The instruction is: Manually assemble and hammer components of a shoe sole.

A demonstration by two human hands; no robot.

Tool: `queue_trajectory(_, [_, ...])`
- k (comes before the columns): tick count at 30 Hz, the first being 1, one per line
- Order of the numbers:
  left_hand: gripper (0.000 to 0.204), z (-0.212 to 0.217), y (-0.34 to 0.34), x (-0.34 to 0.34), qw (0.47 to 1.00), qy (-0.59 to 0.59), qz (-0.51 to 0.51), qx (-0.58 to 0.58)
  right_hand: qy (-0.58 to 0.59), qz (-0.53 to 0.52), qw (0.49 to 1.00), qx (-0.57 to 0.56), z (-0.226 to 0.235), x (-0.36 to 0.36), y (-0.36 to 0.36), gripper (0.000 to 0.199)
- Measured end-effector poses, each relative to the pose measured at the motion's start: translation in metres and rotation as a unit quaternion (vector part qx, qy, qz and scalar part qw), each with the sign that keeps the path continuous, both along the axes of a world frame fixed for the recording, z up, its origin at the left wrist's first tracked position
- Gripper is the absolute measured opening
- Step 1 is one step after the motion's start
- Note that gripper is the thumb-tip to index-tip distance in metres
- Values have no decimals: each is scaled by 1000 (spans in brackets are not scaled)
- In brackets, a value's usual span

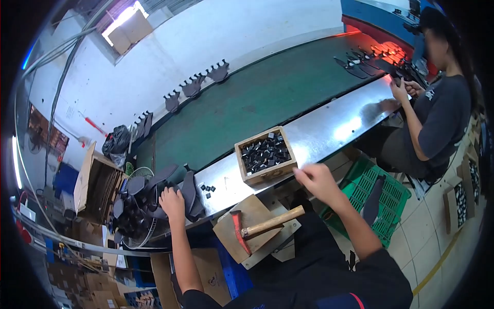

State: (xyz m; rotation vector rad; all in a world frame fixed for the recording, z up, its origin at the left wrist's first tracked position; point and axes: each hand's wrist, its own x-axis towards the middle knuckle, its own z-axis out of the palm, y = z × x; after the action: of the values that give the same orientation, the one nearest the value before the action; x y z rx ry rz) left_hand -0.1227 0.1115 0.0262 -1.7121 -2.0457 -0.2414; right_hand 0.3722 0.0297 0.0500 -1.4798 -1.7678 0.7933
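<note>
My left hand point(173, 204) lies over a pile of dark grey, sole-shaped pieces point(135, 208) at the near left of the bench, fingers bent and slightly apart. One upright dark piece point(189, 191) stands just right of it. My right hand point(320, 184) is closed beside the right corner of a wooden box point(263, 177); whatever its fingers hold, if anything, does not show. Many small black blocks point(267, 153) fill the box. A few loose black blocks point(207, 191) lie on the metal ledge between the hands.
A red-headed hammer point(272, 221) rests on a plate before me. Behind the metal ledge point(329, 121) runs a green conveyor belt point(247, 108), with dark pieces along its far edge. A green crate point(383, 219) stands at right, near a seated co-worker point(437, 113). Cardboard boxes point(95, 180) are at left.
</note>
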Motion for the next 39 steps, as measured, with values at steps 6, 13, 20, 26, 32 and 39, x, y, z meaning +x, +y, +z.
queue_trajectory(6, [24,53,-11,112,977,-88,-192,38,-275,-20,888,369,-52,-40,153,10])
queue_trajectory(13, [20,54,-52,139,959,-116,-247,68,-322,42,867,377,-41,-48,156,3])
queue_trajectory(20, [16,67,-70,180,900,-315,-299,35,-63,19,929,364,2,-44,113,10])
queue_trajectory(26, [27,104,-106,254,564,-743,-358,-32,157,59,915,366,77,-55,19,12])
queue_trajectory(32, [29,109,-102,274,467,-808,-350,-88,140,48,896,418,83,-55,-9,14])
queue_trajectory(39, [28,63,-20,270,570,-770,-269,-100,68,83,943,316,31,-58,71,13])
